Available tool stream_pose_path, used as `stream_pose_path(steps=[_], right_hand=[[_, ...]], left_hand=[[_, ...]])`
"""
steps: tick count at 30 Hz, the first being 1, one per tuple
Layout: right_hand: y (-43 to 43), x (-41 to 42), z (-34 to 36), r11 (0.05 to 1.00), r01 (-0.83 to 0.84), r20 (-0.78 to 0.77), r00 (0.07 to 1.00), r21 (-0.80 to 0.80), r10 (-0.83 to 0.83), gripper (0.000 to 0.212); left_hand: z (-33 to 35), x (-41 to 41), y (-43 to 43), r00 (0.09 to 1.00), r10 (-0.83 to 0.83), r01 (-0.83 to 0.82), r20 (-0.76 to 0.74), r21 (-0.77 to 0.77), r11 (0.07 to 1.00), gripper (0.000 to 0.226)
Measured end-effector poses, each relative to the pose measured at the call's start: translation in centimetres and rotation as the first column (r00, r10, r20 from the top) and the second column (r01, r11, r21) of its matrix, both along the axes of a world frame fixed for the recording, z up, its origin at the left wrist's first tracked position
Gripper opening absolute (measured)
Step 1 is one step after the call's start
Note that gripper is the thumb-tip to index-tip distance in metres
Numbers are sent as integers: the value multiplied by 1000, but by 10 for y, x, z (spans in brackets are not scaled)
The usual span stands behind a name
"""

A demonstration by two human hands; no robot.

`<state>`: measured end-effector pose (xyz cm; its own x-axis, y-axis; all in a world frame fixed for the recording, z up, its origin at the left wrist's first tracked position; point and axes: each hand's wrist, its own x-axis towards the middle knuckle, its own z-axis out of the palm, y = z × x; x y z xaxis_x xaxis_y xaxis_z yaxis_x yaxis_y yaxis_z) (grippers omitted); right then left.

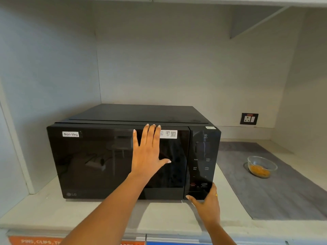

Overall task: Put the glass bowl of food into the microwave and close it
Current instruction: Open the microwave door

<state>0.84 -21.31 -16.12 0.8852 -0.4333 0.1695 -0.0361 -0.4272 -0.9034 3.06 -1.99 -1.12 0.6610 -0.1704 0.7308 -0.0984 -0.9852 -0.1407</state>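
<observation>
A black microwave (99, 161) stands on the pale counter, its door shut, with a "Non-Veg" label at the top left. My left hand (147, 152) lies flat on the door glass, fingers spread, holding nothing. My right hand (207, 200) touches the bottom of the control panel at the microwave's lower right corner, thumb against the panel edge. The glass bowl (261, 166) with orange food in it sits on a grey mat to the right of the microwave, apart from both hands.
The grey mat (276, 191) covers the counter on the right. A wall socket (249, 119) is set in the back wall above it. A side wall stands close to the microwave's left. The counter's front edge (159, 228) runs below my arms.
</observation>
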Motion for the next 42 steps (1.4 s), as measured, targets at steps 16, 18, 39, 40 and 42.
stream_pose_path(steps=[16, 18, 39, 40, 42], right_hand=[[10, 7, -9, 991, 55, 37, 998, 124, -60, 84], [11, 8, -10, 989, 65, 35, 997, 133, -71, 83], [19, 11, -1, 967, 128, 57, 988, 219, -143, 79], [18, 10, 0, 969, 130, 54, 988, 211, -144, 78], [18, 7, 3, 972, 117, 48, 990, 203, -129, 78]], left_hand=[[1, 0, 0, 1000, 1, 0, 27, -37, 999, 115], [1, -1, 0, 1000, 3, -3, 5, -39, 999, 114], [0, -21, 12, 996, -79, 80, 50, -1, 997, 115], [0, -23, 13, 994, -93, 93, 50, 0, 996, 115], [0, -27, 17, 992, -117, 117, 39, 1, 993, 114]])
